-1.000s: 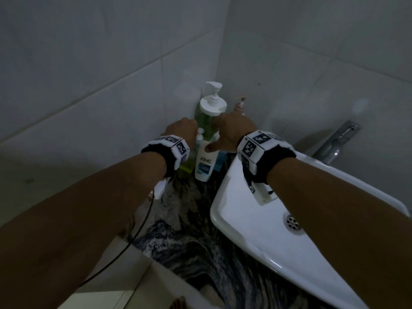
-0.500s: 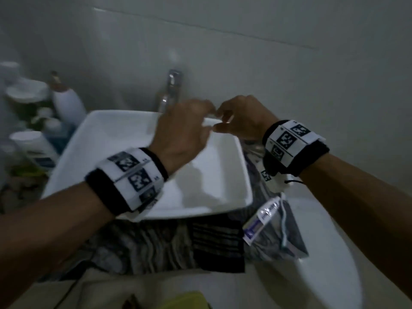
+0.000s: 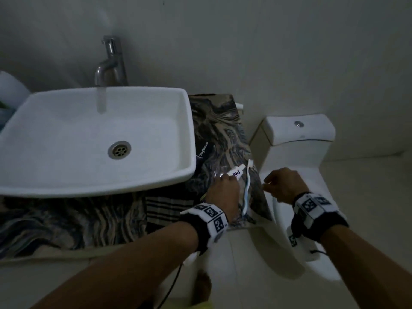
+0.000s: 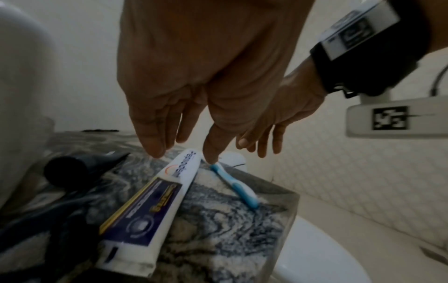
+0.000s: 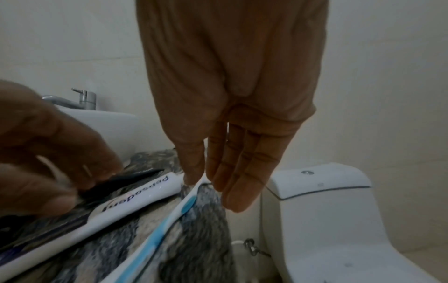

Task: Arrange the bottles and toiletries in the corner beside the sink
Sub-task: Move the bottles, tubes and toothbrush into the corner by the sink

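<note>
A white and blue toothpaste tube [image 3: 236, 172] lies on the marble counter [image 3: 223, 130] right of the sink [image 3: 66, 179]. A blue and white toothbrush [image 3: 247, 188] lies beside it. My left hand [image 3: 224, 178] hovers over the tube with straight fingers. In the left wrist view its fingertips [image 4: 155, 151] come down on the tube [image 4: 150, 206] near its cap end, the thumb beside the toothbrush [image 4: 235, 185]. My right hand [image 3: 266, 184] is open at the counter's right edge. Its thumb tip [image 5: 191, 180] is at the toothbrush [image 5: 169, 220] in the right wrist view.
A black tube [image 3: 204, 150] lies against the sink's right wall. A striped cloth [image 3: 167, 208] hangs over the counter front. The toilet [image 3: 298, 134] stands right of the counter. The faucet [image 3: 111, 63] is behind the sink. A pale bottle [image 3: 11, 90] shows at the far left.
Both hands left the bottles in the left corner, crossed over the sink and came down on the counter's right side. The view swung right with them.
</note>
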